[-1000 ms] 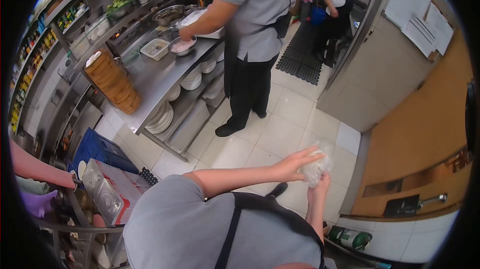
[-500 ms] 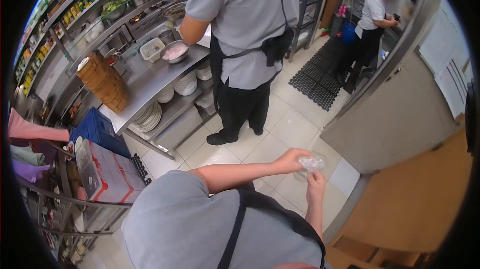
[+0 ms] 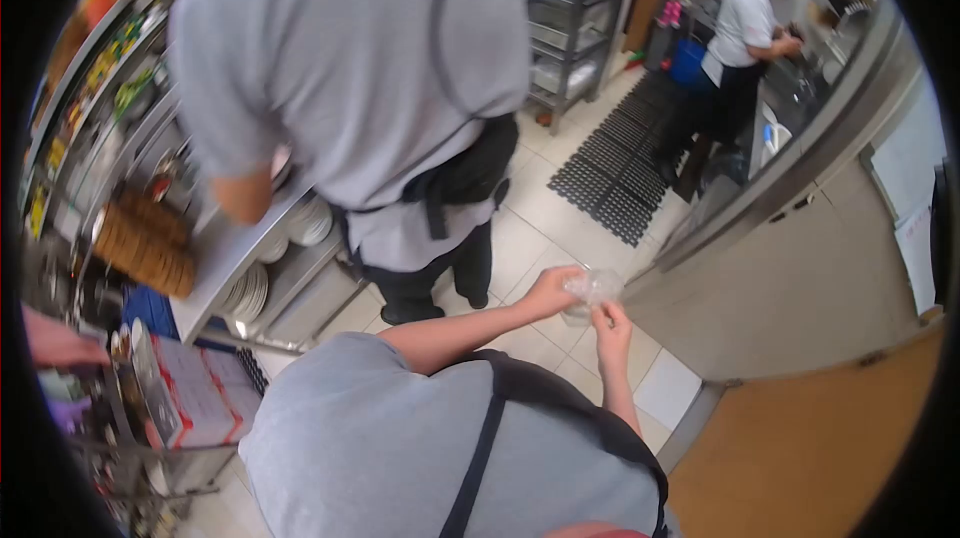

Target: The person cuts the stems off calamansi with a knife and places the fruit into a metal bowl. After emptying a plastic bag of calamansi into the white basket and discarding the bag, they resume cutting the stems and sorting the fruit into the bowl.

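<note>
My left hand (image 3: 547, 293) and my right hand (image 3: 611, 324) meet in front of my chest. Both pinch a small crumpled piece of clear plastic (image 3: 592, 288), held over the white floor tiles. My grey shirt and dark apron strap (image 3: 480, 448) fill the bottom of the view. A co-worker in a grey shirt and black apron (image 3: 360, 88) stands with their back to me, just beyond my hands.
A steel counter (image 3: 225, 263) on the left has plates stacked under it and a pile of bamboo steamers (image 3: 145, 243) on top. A cart with a red-and-white box (image 3: 190, 393) stands lower left, beside another person's hand (image 3: 55, 343). A steel cabinet (image 3: 790, 278) and wooden door (image 3: 820, 438) stand on the right. A person in white (image 3: 745, 28) works beyond a black mat (image 3: 610, 173).
The view has closed in on the grey-shirted co-worker, who now fills the upper left. My hands have kept hold of the plastic, which looks more tightly crumpled.
</note>
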Demonstrator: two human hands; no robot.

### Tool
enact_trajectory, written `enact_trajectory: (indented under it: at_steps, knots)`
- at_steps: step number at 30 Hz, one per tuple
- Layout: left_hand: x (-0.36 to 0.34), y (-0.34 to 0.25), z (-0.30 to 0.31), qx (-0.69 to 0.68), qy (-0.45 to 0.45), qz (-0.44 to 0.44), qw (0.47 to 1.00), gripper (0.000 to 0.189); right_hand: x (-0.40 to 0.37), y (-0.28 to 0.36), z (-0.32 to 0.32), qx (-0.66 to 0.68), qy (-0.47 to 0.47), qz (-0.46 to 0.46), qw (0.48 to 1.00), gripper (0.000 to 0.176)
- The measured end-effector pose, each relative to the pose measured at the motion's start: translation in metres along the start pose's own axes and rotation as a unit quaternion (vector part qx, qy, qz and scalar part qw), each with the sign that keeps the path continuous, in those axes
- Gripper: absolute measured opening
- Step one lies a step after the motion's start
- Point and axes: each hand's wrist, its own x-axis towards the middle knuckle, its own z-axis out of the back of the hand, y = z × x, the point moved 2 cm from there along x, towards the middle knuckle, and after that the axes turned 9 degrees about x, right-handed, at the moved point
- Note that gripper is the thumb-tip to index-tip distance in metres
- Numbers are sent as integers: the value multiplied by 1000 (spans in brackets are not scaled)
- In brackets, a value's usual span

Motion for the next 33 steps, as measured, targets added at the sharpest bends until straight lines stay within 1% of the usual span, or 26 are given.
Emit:
enact_trajectory:
  at_steps: [1, 2, 3, 4, 5, 7, 8, 10, 11, 13, 14, 16, 17, 19, 20, 21, 22, 23, 24, 25, 26, 27, 29, 30, 31, 33]
  knots:
    - [28, -1, -7, 2, 20, 2, 1000, 20, 17, 10, 6, 38, -28, 39, 998, 20]
    - [55, -1, -12, 7, 21, 19, 1000, 22, 33, 12, 11, 45, -47, 31, 997, 20]
    - [77, 0, -19, 13, 23, 36, 999, 23, 48, 13, 18, 34, -61, 61, 996, 21]
    - [98, -3, -26, -30, 48, 49, 997, 25, 64, 16, 25, 20, -74, 95, 992, 23]
    - [118, -4, -33, -26, 65, 45, 997, 25, 80, 20, 32, 23, -91, 95, 991, 23]
    - [156, -2, -47, -38, 78, 35, 996, 26, 111, 26, 47, -99, -141, 177, 969, 18]
    - [173, 0, -53, -37, 84, 33, 995, 26, 130, 23, 56, -99, -148, 176, 968, 18]
    - [200, 4, -60, 7, 63, 28, 998, 28, 169, 14, 72, -78, -129, 148, 977, 14]
    - [215, 7, -61, 6, 58, 29, 998, 28, 188, 8, 78, -78, -124, 149, 978, 14]
    - [243, 7, -60, 20, 53, 48, 997, 30, 229, -2, 86, -66, -101, 131, 984, 10]
    - [260, 8, -57, 20, 40, 46, 998, 30, 252, -2, 88, -64, -89, 137, 984, 10]
    - [289, 16, -50, 10, 23, 47, 999, 31, 296, -3, 88, -20, -41, 111, 993, 10]
    - [304, 20, -44, 12, 5, 48, 999, 31, 319, 0, 87, -17, -23, 115, 993, 10]
    - [331, 30, -32, 2, -22, 65, 998, 32, 362, 5, 80, -15, 43, 119, 992, 10]
    - [343, 34, -24, 2, -40, 70, 997, 32, 384, 5, 74, -27, 71, 138, 988, 13]
    - [353, 39, -15, -19, -62, 93, 994, 32, 403, 6, 66, -27, 88, 136, 986, 13]
    - [361, 42, -6, -41, -83, 116, 989, 32, 419, 8, 56, -21, 106, 137, 985, 18]
    - [367, 44, 4, -44, -98, 121, 987, 32, 435, 10, 45, -17, 123, 138, 983, 22]
    - [374, 44, 16, -69, -96, 137, 984, 31, 447, 18, 33, -17, 137, 138, 981, 22]
    - [381, 46, 29, -93, -92, 151, 980, 31, 455, 29, 21, 24, 135, 107, 985, 28]
    - [388, 51, 41, -119, -86, 148, 978, 28, 466, 35, 9, 64, 130, 73, 987, 33]
    - [395, 57, 54, -119, -95, 152, 976, 28, 481, 26, 0, 64, 140, 69, 986, 33]
    - [411, 66, 76, -90, -66, 145, 983, 27, 508, 5, -21, 11, 292, 61, 954, 38]
    - [417, 71, 87, -80, -91, 143, 982, 26, 517, 10, -30, -22, 300, 87, 950, 31]
    - [424, 77, 94, -89, -98, 147, 980, 26, 524, 15, -38, -29, 309, 82, 947, 31]
    - [437, 87, 113, -72, -116, 179, 974, 26, 539, 27, -59, -114, 326, 87, 934, 22]
